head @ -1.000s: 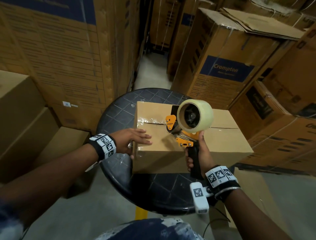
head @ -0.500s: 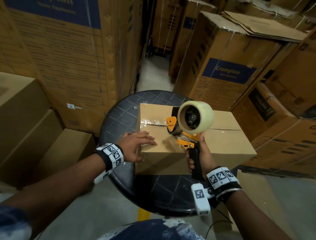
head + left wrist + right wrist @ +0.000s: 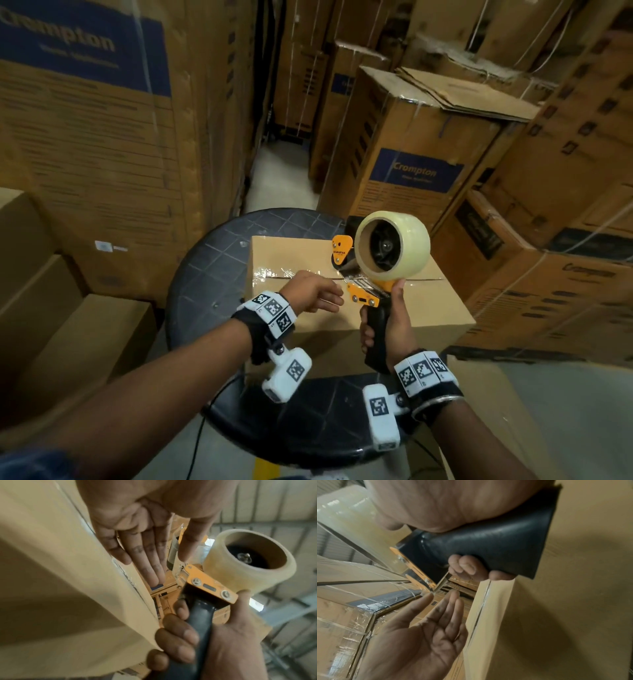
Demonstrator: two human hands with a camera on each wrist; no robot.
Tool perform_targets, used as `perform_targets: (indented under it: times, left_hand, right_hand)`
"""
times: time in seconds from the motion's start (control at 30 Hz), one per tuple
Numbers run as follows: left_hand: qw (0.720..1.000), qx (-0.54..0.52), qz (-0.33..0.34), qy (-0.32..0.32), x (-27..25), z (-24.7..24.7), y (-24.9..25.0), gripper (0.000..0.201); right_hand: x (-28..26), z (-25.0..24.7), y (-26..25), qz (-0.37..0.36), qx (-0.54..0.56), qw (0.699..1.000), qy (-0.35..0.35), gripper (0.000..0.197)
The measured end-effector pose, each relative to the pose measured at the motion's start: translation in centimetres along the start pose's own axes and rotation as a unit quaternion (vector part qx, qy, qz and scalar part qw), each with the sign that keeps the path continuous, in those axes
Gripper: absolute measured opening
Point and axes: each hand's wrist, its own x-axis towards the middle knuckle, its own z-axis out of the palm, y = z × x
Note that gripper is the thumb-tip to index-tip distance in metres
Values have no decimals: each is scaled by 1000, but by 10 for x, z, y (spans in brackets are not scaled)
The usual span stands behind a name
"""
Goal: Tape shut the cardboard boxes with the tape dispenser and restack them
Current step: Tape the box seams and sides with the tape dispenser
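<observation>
A plain cardboard box point(image 3: 421, 305) lies on a round black stool point(image 3: 212, 267), its top seam partly covered with clear tape at the left end. My right hand point(image 3: 390, 325) grips the black handle of an orange tape dispenser point(image 3: 363, 294), which carries a big clear tape roll point(image 3: 407, 246) and is raised just above the box. My left hand point(image 3: 313, 296) hovers over the box's left half with straight fingers point(image 3: 150, 555), its fingertips close to the dispenser's blade end. In the right wrist view the left palm point(image 3: 426, 635) faces up, holding nothing.
Tall stacks of printed cartons point(image 3: 102, 137) wall in the left side, and more cartons point(image 3: 418, 144) crowd the right and back. Plain boxes point(image 3: 68, 339) sit low at the left. A narrow aisle of pale floor point(image 3: 274, 178) runs behind the stool.
My left hand has lifted off the box's left edge and moved right toward the dispenser. The dispenser has risen slightly off the box top. The head view has tilted upward.
</observation>
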Motion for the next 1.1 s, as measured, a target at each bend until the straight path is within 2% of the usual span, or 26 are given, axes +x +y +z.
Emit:
perform_targets:
  times: [0.13, 0.37, 0.53, 0.67, 0.77, 0.97, 1.03, 1.1]
  left_hand:
    - [994, -107, -18, 3, 8, 23, 12, 15]
    - [983, -179, -25, 17, 14, 54, 27, 13]
    - [983, -180, -40, 24, 19, 72, 26, 10]
    - [988, -145, -41, 28, 23, 85, 29, 14]
    - [988, -142, -44, 29, 28, 92, 32, 14]
    - [975, -160, -150, -42, 29, 100, 13, 27]
    - [977, -157, -143, -28, 30, 98, 7, 29]
    - [979, -172, -107, -1, 33, 95, 7, 34]
  right_hand:
    - [-2, -5, -3, -33, 11, 999, 29, 90]
    - [-7, -21, -4, -64, 36, 994, 76, 90]
    - [-12, -28, 0, -84, 47, 990, 102, 97]
    - [-18, -27, 2, -76, 53, 988, 125, 91]
    - [-20, -27, 6, -80, 64, 985, 137, 97]
    - [-24, -32, 5, -66, 118, 978, 158, 93]
    - [-25, -35, 3, -47, 143, 976, 158, 92]
    - [-26, -40, 3, -40, 158, 974, 157, 92]
